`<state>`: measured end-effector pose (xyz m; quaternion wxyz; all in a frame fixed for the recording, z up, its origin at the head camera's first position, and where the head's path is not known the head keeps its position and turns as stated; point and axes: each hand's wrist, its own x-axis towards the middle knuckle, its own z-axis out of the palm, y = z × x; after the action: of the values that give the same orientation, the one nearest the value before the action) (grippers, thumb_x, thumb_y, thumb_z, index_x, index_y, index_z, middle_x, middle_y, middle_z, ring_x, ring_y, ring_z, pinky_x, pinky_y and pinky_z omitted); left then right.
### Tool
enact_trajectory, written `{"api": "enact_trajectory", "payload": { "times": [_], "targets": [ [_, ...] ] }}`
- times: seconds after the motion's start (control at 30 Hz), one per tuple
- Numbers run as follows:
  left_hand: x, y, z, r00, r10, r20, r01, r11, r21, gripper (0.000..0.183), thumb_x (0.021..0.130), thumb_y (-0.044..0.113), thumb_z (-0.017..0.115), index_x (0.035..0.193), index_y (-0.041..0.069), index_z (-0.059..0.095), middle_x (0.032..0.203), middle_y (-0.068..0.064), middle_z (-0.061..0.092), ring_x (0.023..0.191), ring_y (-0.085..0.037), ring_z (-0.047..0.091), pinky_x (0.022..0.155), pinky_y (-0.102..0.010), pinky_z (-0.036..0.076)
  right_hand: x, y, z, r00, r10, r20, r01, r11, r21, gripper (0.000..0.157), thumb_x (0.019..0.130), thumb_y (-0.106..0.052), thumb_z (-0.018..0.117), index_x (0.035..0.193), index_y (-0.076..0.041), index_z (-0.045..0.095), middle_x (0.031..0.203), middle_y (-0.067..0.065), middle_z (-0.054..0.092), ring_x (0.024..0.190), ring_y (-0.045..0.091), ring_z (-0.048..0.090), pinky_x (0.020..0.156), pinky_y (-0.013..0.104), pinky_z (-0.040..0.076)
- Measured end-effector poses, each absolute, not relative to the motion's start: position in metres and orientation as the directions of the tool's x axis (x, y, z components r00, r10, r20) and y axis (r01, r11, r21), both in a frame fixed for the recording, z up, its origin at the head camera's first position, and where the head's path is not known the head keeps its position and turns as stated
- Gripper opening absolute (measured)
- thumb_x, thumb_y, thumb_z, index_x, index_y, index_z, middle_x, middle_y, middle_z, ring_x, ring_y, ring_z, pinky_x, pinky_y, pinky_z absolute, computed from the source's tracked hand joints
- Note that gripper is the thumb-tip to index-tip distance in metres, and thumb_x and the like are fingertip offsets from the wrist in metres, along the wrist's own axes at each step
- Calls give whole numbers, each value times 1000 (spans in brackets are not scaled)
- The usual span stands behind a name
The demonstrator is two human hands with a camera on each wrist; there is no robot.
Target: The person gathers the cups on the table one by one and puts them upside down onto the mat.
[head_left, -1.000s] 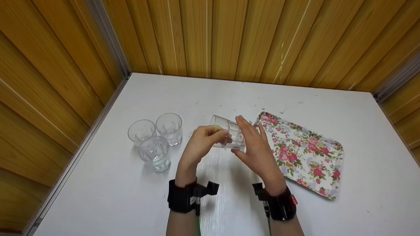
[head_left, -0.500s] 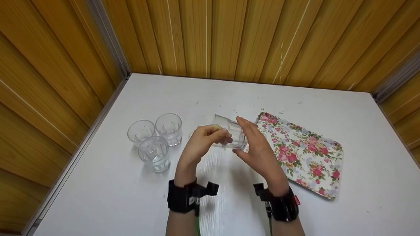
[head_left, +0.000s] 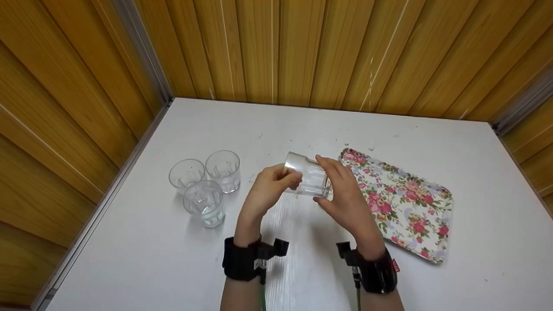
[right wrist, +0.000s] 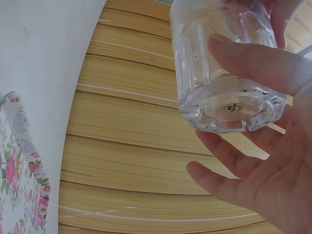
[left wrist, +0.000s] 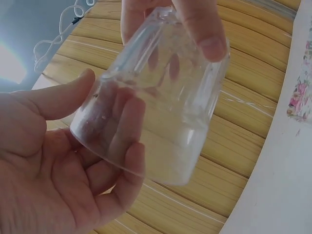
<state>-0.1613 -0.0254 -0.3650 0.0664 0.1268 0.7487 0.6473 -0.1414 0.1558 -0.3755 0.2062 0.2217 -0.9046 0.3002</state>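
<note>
A clear faceted drinking glass (head_left: 313, 177) is held tilted on its side above the table, mouth toward the left hand, base toward the right. The left hand (head_left: 270, 185) has its thumb against the glass near the rim and its fingers curled at the mouth, partly seen through the glass in the left wrist view. The right hand (head_left: 345, 194) grips the base end between thumb and fingers; its thumb (right wrist: 253, 61) lies along the faceted side. The thick octagonal base (right wrist: 234, 109) with a small dark mark faces the right wrist camera.
Three more clear glasses stand grouped on the left: a rear one (head_left: 223, 170), a left one (head_left: 183, 175) and a front one (head_left: 205, 203). A floral rectangular tray (head_left: 402, 203) lies right of the hands on the white table (head_left: 142, 263). Wood-patterned panels (head_left: 298, 52) wall the back and sides.
The glass and right hand have shifted slightly to the right. More of the glass now shows beyond the left hand's fingers, which have stayed almost in place.
</note>
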Motion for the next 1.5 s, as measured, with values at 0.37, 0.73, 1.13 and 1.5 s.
{"api": "enact_trajectory", "payload": {
  "times": [0.37,0.73,1.13,1.5],
  "targets": [
    [-159,-28,-367,-984,163,71,120,315,941,22,86,29,61,84,7,63,72,3,52,68,-13,45,61,-24,36,-139,156,-373,-811,-270,520,-527,723,-447,80,61,3,80,132,-10,46,128,9,49,111,27,42,90,42,42],
    [-161,-28,-368,-986,160,52,108,364,925,24,87,30,60,90,7,64,78,0,59,72,-13,49,63,-25,40,-139,158,-371,-807,-273,524,-534,717,-449,72,63,3,79,128,-14,51,127,7,49,105,23,40,86,39,43],
    [-162,-28,-369,-987,142,67,120,399,909,26,86,32,61,94,7,64,71,1,51,64,-13,45,57,-24,36,-139,158,-370,-797,-287,531,-546,718,-432,70,64,2,78,127,-14,52,128,8,49,107,24,39,87,41,42],
    [-164,-27,-367,-987,152,50,110,415,903,36,88,31,60,111,2,62,74,-2,57,64,-12,50,55,-23,40,-138,158,-368,-785,-301,542,-570,693,-441,72,62,5,78,126,-12,51,128,9,48,119,23,41,93,42,41]
  ]
}}
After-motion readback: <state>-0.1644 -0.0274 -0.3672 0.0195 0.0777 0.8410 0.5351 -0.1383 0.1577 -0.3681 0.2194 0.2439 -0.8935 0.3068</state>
